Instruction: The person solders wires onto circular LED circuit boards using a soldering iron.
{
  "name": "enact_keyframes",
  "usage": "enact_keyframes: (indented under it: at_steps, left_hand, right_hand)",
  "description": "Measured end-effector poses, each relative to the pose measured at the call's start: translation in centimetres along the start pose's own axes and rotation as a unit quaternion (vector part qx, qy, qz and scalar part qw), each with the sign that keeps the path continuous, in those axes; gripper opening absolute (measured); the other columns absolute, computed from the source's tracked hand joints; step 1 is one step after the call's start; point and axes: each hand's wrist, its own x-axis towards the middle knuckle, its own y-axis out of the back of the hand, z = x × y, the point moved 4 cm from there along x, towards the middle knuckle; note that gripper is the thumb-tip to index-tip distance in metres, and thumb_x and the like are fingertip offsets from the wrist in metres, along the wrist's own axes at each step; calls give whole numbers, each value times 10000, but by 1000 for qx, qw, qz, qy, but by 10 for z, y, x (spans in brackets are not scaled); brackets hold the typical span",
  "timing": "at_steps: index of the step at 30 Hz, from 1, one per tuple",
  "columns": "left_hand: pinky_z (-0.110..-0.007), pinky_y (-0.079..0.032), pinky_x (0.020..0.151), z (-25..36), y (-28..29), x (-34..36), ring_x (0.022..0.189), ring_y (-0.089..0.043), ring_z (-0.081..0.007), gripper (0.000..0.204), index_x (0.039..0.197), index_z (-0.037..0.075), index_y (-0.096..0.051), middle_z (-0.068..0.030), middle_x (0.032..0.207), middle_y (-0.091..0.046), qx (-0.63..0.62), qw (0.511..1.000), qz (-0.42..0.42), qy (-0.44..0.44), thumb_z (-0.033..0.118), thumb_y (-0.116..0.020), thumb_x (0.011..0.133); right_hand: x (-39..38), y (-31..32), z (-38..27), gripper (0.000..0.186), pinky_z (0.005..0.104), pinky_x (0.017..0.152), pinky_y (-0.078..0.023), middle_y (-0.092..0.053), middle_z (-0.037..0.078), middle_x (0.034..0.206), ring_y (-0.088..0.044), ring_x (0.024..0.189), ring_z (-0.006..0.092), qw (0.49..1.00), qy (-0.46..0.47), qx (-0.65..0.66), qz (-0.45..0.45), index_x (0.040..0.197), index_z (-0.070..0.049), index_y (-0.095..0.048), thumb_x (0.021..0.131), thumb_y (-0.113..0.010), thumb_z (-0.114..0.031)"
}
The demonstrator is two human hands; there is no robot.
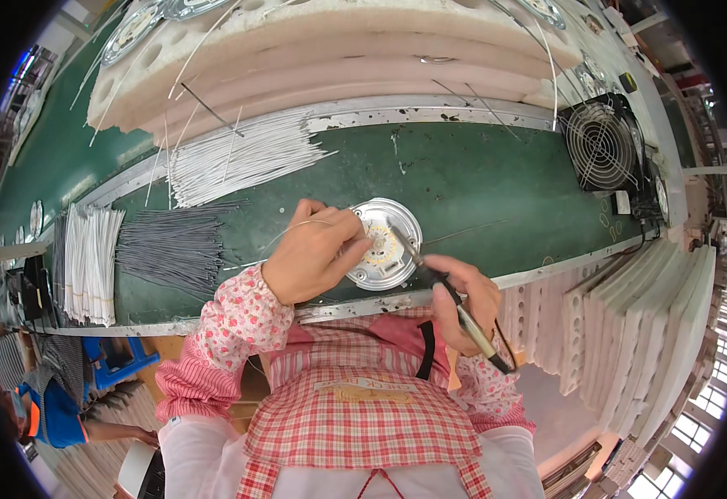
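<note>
A round silver metal lamp disc (408, 223) with a ring of small yellow parts lies on the green bench near its front edge. Over the disc's left side is my left hand (317, 254), its fingers pinched together around a thin pale wire (284, 233) that trails off to the left. Wrapped around the grip of a soldering iron (470, 323) is my right hand (471, 299). The iron slants up and left, its tip over the disc's inner part. My left fingers hide some of the disc, and whether the tip touches it I cannot tell.
Bundles of white wires (243, 162) and dark grey wires (172, 249) lie left on the green bench (480, 183), beside a bound white bundle (91, 266). A fan (600, 143) stands far right. Pale foam slabs (338, 62) rise behind; more foam sheets (638, 324) stack at right. A person (60, 416) is at lower left.
</note>
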Motion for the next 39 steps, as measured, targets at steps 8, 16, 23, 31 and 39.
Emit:
enact_keyframes:
  at_steps: [8,16,23,31,39]
  left_hand:
    - [-379,-385,856,1,2,-3,711,-550,-265,120,886,58,-569,-72,738,-602,-89,993,-1,79,123,-670,885]
    - [-419,-385,861,19,-2,-8,909,-560,-243,153,856,67,-595,-58,904,-565,159,987,-8,-40,110,-703,757]
    - [-427,-378,874,13,-4,0,1015,-522,-282,127,748,49,-609,-76,989,-545,111,993,-4,-34,111,-702,689]
    - [-425,-367,851,13,-4,9,994,-509,-280,138,733,37,-620,-84,992,-536,114,993,-29,-15,121,-698,657]
    - [-404,-371,826,12,-10,18,957,-508,-286,185,771,41,-591,-96,1003,-539,129,991,-19,-19,99,-705,638]
  right_hand:
    - [6,2,13,186,331,483,-392,-546,70,612,-518,513,197,990,28,35,-137,1006,-36,-721,840,-638,-44]
    - [37,14,30,215,316,544,-451,-618,82,695,-578,590,190,968,-45,74,-234,1010,-67,-755,828,-640,-54]
    - [50,18,45,241,280,619,-474,-666,60,756,-587,662,135,939,-123,122,-297,1029,-75,-764,816,-651,-57]
    - [49,18,47,229,277,639,-497,-708,76,837,-628,704,124,934,-133,149,-297,1026,-51,-757,828,-642,-35]
    - [35,14,51,229,244,586,-512,-721,90,850,-638,643,91,931,-167,197,-256,1080,3,-727,884,-612,-27]
